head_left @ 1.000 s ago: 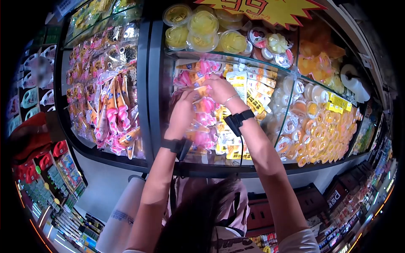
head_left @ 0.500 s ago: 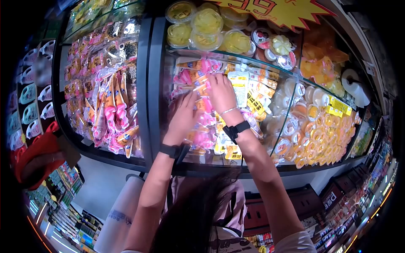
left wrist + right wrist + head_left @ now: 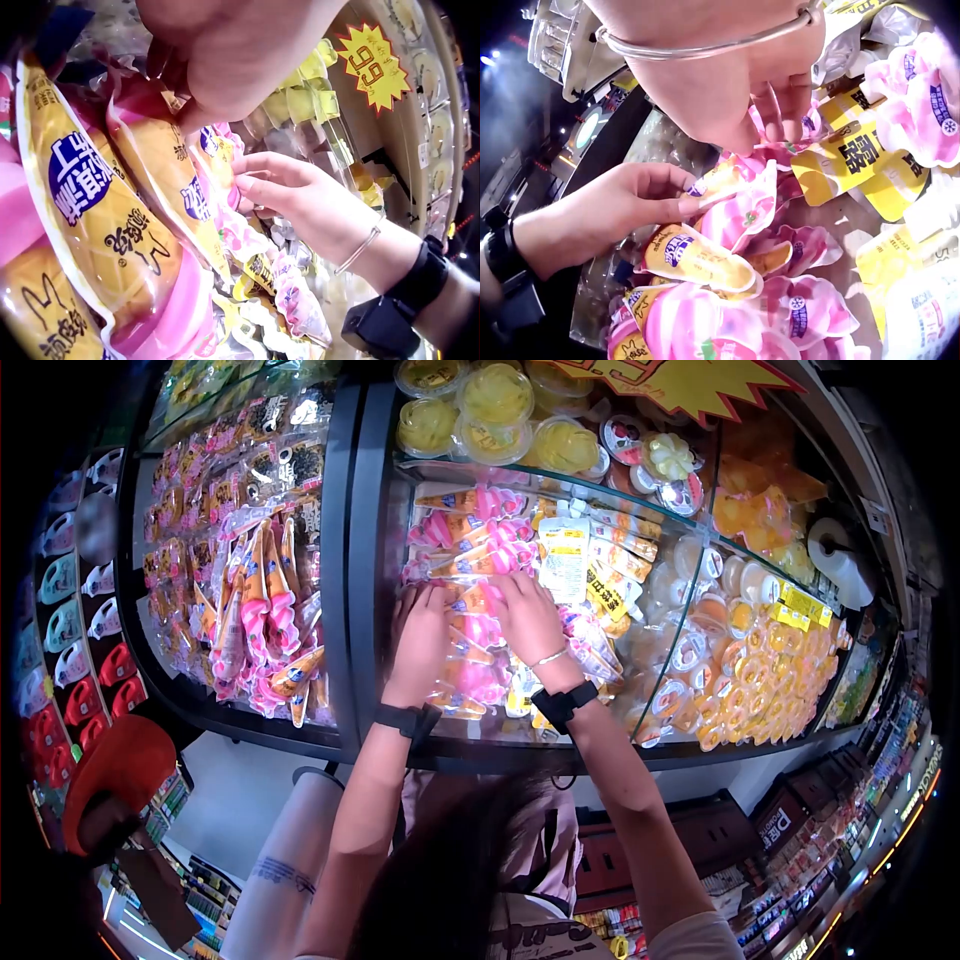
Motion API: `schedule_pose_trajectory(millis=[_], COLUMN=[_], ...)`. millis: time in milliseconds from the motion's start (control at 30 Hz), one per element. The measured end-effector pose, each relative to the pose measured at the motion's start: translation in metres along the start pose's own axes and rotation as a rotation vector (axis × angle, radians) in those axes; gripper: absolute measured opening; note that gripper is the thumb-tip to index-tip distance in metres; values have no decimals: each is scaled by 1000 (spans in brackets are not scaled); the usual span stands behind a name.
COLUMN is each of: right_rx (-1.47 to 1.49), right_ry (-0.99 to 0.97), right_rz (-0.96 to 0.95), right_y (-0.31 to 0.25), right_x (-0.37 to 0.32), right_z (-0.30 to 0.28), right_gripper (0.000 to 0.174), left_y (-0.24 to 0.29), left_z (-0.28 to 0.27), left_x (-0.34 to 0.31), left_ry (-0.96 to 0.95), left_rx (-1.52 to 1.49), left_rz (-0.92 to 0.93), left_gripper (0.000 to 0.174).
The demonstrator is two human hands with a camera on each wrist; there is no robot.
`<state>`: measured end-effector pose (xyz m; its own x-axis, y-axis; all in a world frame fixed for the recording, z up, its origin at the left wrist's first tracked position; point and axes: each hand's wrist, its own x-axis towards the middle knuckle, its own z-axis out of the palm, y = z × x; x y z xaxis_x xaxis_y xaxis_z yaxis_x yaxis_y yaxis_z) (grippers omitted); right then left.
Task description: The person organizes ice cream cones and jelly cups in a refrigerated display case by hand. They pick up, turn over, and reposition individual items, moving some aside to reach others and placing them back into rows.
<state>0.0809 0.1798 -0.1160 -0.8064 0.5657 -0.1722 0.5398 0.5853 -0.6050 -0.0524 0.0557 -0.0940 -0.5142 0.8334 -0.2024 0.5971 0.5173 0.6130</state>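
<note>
In the head view both hands are over a glass compartment of pink-and-orange ice-cream-cone-shaped packets. At its left side is my left hand. Thumb and fingers of that hand pinch the orange end of a cone-shaped packet in the right wrist view. My right hand is just right of it, its thumb and fingertips pinching the pink end of that packet in the left wrist view. Other cone packets lie close beside the left hand. Yellow pouches lie by the right hand's fingers.
A dark divider separates a left compartment of bagged cone packets. Yellow-and-white pouches lie right of the hands, then small round cups behind a glass partition. Round tubs and a yellow price sign are at the back.
Both hands have moved nearer the front of the case, off the upper cone packets, which now show in rows. The right hand has come down most. The head view has shifted slightly.
</note>
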Motion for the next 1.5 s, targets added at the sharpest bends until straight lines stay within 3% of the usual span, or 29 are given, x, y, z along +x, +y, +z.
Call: schedule_pose_trajectory(millis=[133,400,500,700,800,900,1000,1033,1133,1233,1333,1367,1500], right_rx=[40,72,185,337,45,-120,-23,20,106,52,-17,-19,-1], right_ry=[-22,8,-216,-112,38,38,56,70,82,66,83,83,83], right_rz=[-23,-173,1,-40,-101,-151,-162,-144,-103,-94,-121,-109,-100], right_y=[-1,1,-1,-5,-2,-3,-1,1,6,14,11,8,10], right_x=[-3,-16,-16,-27,-16,-7,-5,-5,-4,-4,-4,-4,-6], right_z=[-8,-24,-32,-25,-19,-15,-12,-12,-11,-8,-2,-1,-2], right_gripper=[37,52,59,57,57,57,57,56,52,47,43,42,40], left_y=[1,9,16,18,19,9,1,3,10,25,13,11,-4], left_z=[-2,-25,-25,-22,-15,6,12,11,10,-1,15,21,32], left_x=[-1,-10,-8,-12,2,7,10,9,6,0,-17,-27,-29], left_ry=[-23,-53,-18,41,78,59,147,58,132,33,-3,-142,-176], left_rx=[-187,-235,-158,-88,-38,-58,16,-122,-104,-44,229,259,182], left_rz=[-87,-83,-27,24,53,-15,7,-110,-123,-178,112,69,115], left_gripper=[17,17,16,19,18,19,21,23,29,40,51,63,76])
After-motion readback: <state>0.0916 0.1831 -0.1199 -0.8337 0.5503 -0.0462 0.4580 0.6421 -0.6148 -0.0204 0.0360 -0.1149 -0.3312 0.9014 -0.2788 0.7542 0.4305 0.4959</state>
